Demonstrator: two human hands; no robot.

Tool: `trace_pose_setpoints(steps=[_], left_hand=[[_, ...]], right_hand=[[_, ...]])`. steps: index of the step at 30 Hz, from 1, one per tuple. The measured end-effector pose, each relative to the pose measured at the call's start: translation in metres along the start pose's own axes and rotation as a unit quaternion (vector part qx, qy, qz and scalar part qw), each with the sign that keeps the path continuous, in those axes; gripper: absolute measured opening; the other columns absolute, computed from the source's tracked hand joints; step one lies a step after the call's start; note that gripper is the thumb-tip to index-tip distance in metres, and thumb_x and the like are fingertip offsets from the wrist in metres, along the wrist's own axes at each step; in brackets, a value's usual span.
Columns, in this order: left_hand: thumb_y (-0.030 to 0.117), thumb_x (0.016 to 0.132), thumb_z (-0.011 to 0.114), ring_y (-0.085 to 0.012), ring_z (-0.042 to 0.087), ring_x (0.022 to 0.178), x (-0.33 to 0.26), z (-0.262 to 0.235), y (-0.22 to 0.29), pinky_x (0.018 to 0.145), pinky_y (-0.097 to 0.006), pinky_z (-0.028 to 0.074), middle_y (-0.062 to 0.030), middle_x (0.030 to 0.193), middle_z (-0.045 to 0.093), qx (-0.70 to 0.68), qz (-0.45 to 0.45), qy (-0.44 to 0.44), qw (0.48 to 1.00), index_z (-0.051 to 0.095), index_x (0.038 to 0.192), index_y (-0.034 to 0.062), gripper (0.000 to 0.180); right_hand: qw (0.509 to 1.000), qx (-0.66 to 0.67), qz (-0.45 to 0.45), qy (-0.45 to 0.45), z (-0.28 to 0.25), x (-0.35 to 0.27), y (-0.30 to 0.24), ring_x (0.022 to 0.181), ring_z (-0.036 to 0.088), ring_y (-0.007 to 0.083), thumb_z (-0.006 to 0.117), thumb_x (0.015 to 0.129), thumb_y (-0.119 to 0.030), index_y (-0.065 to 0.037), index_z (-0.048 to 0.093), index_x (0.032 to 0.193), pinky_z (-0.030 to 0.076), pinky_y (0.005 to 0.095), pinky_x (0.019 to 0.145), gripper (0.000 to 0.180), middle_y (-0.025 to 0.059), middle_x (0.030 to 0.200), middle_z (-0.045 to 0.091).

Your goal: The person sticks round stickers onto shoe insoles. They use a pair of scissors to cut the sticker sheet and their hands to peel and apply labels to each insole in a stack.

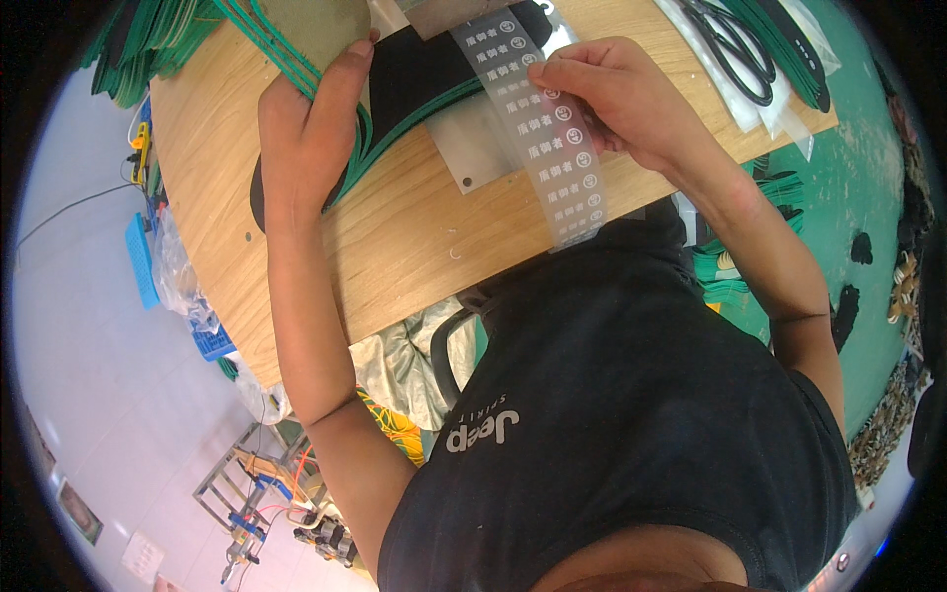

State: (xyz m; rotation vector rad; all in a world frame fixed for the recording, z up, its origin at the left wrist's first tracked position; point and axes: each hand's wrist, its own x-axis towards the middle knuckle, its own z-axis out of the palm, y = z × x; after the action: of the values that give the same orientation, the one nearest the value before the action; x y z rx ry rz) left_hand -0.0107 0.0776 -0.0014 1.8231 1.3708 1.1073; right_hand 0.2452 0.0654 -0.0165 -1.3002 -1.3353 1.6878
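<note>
My left hand [311, 138] is closed round the rounded end of several flat black insole-shaped pieces [409, 74] with green edges. Its thumb rests near an olive-beige flat piece [321, 30]. Between the thumb and forefinger of my right hand [621, 99] is the edge of a translucent label strip [557, 168] with a row of white printed marks. That strip lies across the black pieces and hangs toward the table's front edge. Beneath it, a thin metal plate [464, 158] with a hole at one corner lies on the wood.
More green-edged black pieces are stacked on the wooden table [207, 187] at the far left [148, 49] and far right [779, 44]. A black cord loop [735, 49] lies on clear plastic there. A greyish block [464, 12] sits at the far edge. Blue baskets [141, 261] stand at the left.
</note>
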Motion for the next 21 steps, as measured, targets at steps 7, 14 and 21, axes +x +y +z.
trace_pose_setpoints(steps=[7, 14, 21], left_hand=[[0.028, 0.092, 0.058, -0.0136, 0.056, 0.075, -0.001, 0.0016, 0.0044, 0.072, -0.027, 0.045, -0.0045, 0.079, 0.064, 0.021, -0.007, 0.006, 1.0, 0.069, 0.102, 0.0003, 0.031], [0.028, 0.091, 0.058, -0.0148, 0.057, 0.074, -0.0018, 0.0021, 0.005, 0.071, -0.028, 0.046, -0.0058, 0.077, 0.063, 0.043, -0.002, 0.011, 0.999, 0.069, 0.102, 0.0008, 0.031], [0.027, 0.091, 0.057, -0.0152, 0.056, 0.074, -0.0013, 0.0026, 0.0032, 0.071, -0.028, 0.045, -0.0057, 0.076, 0.063, 0.041, -0.002, 0.013, 0.999, 0.068, 0.101, 0.0, 0.031]], right_hand=[[1.0, -0.006, 0.005, 0.009, 0.0005, -0.0008, -0.0011, 0.04, 0.048, 0.0061, 0.06, 0.091, -0.025, -0.004, 0.066, 0.078, 0.029, 0.0195, 0.034, 0.026, 0.0011, 0.058, 0.059], [1.0, -0.007, 0.005, 0.0, -0.0018, -0.001, 0.0003, 0.04, 0.049, 0.0027, 0.061, 0.093, -0.025, -0.003, 0.067, 0.085, 0.029, 0.0166, 0.033, 0.024, 0.0002, 0.061, 0.062], [0.999, -0.011, 0.028, 0.042, 0.0006, -0.0018, 0.0042, 0.041, 0.049, 0.0023, 0.061, 0.093, -0.025, -0.003, 0.067, 0.086, 0.029, 0.0164, 0.034, 0.023, -0.0003, 0.062, 0.062]])
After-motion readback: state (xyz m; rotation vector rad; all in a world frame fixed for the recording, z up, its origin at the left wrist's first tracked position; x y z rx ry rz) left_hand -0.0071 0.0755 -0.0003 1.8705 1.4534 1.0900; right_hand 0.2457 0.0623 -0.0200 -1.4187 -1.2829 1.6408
